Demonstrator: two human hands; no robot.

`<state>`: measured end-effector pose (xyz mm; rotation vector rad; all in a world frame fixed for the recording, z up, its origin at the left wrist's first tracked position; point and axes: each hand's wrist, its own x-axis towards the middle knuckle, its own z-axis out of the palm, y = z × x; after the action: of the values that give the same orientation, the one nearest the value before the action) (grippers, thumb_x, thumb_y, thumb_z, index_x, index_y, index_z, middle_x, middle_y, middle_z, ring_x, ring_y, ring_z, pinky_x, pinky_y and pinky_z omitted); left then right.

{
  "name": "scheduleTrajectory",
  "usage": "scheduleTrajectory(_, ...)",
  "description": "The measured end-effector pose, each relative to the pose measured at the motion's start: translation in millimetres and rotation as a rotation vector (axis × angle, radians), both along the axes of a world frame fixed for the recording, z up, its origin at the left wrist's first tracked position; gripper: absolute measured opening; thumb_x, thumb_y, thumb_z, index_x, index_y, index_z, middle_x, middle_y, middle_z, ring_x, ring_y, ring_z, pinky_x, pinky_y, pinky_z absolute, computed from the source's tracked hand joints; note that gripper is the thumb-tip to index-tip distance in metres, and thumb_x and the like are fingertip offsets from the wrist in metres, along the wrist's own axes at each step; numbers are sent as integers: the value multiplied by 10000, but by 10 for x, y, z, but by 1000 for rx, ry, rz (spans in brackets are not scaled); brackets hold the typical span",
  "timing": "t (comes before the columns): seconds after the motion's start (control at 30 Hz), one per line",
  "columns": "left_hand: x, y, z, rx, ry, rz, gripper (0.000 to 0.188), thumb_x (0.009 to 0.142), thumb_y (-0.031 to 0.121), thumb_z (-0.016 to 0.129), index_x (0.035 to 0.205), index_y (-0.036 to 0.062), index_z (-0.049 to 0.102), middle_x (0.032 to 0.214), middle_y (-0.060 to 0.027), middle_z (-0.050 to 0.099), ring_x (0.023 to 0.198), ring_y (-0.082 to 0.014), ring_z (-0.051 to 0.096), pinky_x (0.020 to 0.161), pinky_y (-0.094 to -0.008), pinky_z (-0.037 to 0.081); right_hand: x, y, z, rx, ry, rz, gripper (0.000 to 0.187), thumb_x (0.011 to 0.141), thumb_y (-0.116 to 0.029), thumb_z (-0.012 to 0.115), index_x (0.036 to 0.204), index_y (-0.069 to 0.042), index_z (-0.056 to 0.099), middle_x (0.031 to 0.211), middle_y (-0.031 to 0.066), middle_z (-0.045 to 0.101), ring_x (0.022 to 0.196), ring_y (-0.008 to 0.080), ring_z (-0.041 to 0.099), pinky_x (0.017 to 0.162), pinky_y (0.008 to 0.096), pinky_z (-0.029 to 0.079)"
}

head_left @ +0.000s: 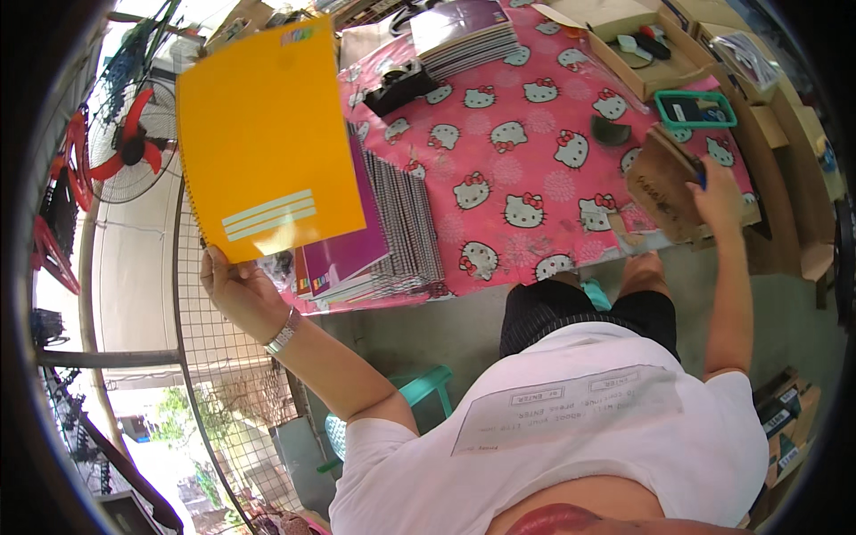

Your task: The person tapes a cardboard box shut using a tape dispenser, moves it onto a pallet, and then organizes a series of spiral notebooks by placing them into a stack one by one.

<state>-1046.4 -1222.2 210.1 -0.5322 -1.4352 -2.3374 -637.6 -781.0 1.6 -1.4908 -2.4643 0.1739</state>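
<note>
Over the notebook stack point(406, 227) on the worktop point(542, 185), the yellow notebook point(267, 143) is being pinched low by closed fingers of the left hand point(241, 292), seemingly so its cover is being shown whole. By the brown cardboard point(660, 189), the right hand point(716, 198) is being held with curled fingers; their grip cannot be told.

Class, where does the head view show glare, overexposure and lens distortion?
Head view: pale glare near the lower edge of the yellow notebook; head view, lower left: the outdoor background is washed out by daylight; head view, left side: the frame of the wire mesh bows, and a dark rounded border rings the picture.
</note>
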Motion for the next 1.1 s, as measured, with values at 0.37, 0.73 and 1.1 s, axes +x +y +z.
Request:
scheduleTrajectory(0.37, -42, 23, 402, -325, -141, 369, 220, 930, 44, 609, 1129, -13, 534, 846, -81, 609, 522, -74, 363, 472, -190, 338, -1269, -702, -68, -349, 515, 597, 396, 830, -171, 658, 1174, 9, 579, 1085, 215, 634, 999, 359, 620, 876, 428, 486)
scheduleTrajectory(0.73, -755, -881, -243, -206, -198, 212, 40, 939, 65, 540, 910, 40, 549, 749, -5, 536, 572, -67, 421, 473, -193, 375, -3860, -2362, 407, -1300, 598, 744, 501, 784, -338, 720, 1063, 72, 647, 1019, 192, 682, 929, 260, 660, 837, 367, 500)
scheduleTrajectory(1.1, -314, -959, -1729, -1039, -26, 697, 145, 904, 100, 628, 1011, 3, 619, 992, -92, 624, 845, -203, 562, 760, -349, 465, -3071, -1765, 1990, -296, 956, 1362, 186, 803, -164, 661, 879, -22, 568, 725, 31, 527, 643, 127, 460, 603, 287, 397)
